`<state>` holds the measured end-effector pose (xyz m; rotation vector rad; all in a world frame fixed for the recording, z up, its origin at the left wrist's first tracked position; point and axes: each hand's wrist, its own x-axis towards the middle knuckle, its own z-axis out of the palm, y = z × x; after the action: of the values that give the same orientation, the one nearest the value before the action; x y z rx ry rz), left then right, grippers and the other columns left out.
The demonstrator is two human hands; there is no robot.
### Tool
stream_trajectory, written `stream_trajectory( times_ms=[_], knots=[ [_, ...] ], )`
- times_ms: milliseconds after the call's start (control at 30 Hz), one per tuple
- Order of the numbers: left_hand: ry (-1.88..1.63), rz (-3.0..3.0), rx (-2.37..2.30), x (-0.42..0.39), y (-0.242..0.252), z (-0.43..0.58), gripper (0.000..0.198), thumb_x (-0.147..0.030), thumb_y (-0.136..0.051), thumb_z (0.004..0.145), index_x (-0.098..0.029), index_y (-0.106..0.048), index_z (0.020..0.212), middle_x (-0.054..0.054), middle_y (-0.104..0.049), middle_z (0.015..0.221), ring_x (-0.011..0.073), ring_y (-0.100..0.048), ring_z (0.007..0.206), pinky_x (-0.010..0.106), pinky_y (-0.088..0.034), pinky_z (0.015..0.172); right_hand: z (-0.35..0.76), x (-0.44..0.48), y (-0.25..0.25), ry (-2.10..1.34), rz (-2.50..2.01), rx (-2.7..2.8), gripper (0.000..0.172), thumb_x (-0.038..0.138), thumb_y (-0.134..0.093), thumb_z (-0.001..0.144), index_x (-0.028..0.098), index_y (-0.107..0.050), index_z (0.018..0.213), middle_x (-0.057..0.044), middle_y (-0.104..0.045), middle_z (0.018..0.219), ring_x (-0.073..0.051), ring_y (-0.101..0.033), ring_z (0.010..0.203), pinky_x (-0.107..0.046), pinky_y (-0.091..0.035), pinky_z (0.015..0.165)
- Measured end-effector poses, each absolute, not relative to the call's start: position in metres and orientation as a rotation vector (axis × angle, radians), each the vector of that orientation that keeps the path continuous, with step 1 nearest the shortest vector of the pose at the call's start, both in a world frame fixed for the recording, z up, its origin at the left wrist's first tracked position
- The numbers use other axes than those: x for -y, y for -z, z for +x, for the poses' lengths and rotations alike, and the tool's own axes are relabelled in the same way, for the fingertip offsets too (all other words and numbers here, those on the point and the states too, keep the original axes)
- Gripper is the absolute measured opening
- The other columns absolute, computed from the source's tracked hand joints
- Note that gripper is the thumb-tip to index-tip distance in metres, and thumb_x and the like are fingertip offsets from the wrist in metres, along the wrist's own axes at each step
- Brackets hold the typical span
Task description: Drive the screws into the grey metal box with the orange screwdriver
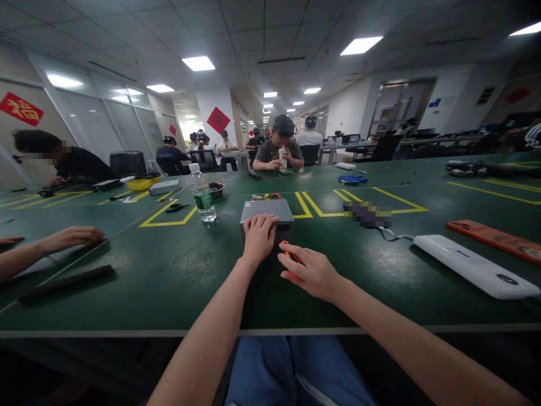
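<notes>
A grey metal box (270, 213) sits on the green table (169, 282) straight ahead of me. My left hand (258, 237) rests on the box's near left corner, fingers curled over its top edge. My right hand (310, 270) is just in front of the box and holds an orange-handled tool (288, 254), most of which is hidden under my fingers. The tool's tip points toward the box's front face.
A water bottle (203, 194) stands left of the box. A white flat device (475, 265) with a cable and an orange strip (494, 239) lie to the right. Another person's hand (70, 238) rests at left beside a black bar (67, 280). Several people sit at tables beyond.
</notes>
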<state>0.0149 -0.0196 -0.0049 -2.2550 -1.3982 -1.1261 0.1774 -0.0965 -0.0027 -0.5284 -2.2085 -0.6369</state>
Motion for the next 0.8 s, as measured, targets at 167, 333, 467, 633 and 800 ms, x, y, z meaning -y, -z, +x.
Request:
stream_trajectory(
  times_ms=[167,333,467,633,800],
  knots=[
    [1.124,-2.248,1.406,0.019,0.005,0.016,0.028,-0.018,-0.045,0.084,-0.028,-0.054,0.108,0.002,-0.058,0.117,0.0189,-0.045,0.113,0.039,-0.027,0.094,0.181,0.097,0.003,0.687,-0.487,2.317,0.029,0.04,-0.038,0.091,0.016,-0.053,0.093,-0.019,-0.059,0.103,-0.02,-0.063,0.078,-0.03,-0.052,0.066],
    [1.122,-2.245,1.401,0.019,0.006,0.015,0.027,-0.018,-0.044,0.084,-0.028,-0.054,0.107,0.001,-0.057,0.118,0.0185,-0.045,0.113,0.039,-0.026,0.095,0.188,0.1,0.008,0.542,-0.547,2.441,0.03,0.037,-0.04,0.089,0.015,-0.05,0.105,-0.02,-0.049,0.119,-0.022,-0.059,0.095,-0.032,-0.052,0.074],
    [1.128,-2.244,1.39,0.019,0.007,0.015,0.028,-0.018,-0.044,0.084,-0.028,-0.053,0.108,0.001,-0.057,0.118,0.0181,-0.045,0.114,0.038,-0.026,0.095,0.194,0.092,0.013,0.688,-0.475,2.491,0.027,0.019,-0.041,0.087,0.016,-0.046,0.114,-0.018,-0.051,0.119,-0.019,-0.061,0.091,-0.031,-0.051,0.076],
    [1.118,-2.245,1.417,0.02,0.006,0.016,0.029,-0.018,-0.047,0.082,-0.028,-0.054,0.108,0.001,-0.057,0.117,0.0191,-0.045,0.113,0.039,-0.026,0.095,0.188,0.084,0.014,0.713,-0.422,2.293,0.023,0.032,-0.049,0.087,0.013,-0.049,0.101,-0.019,-0.059,0.105,-0.02,-0.063,0.084,-0.031,-0.053,0.07],
    [1.124,-2.248,1.433,0.021,0.004,0.017,0.028,-0.019,-0.044,0.084,-0.028,-0.054,0.108,0.002,-0.057,0.117,0.0197,-0.046,0.113,0.04,-0.025,0.096,0.184,0.083,0.013,0.684,-0.483,2.212,0.018,0.036,-0.051,0.086,0.018,-0.048,0.086,-0.013,-0.061,0.094,-0.019,-0.063,0.082,-0.028,-0.053,0.065]
  ],
)
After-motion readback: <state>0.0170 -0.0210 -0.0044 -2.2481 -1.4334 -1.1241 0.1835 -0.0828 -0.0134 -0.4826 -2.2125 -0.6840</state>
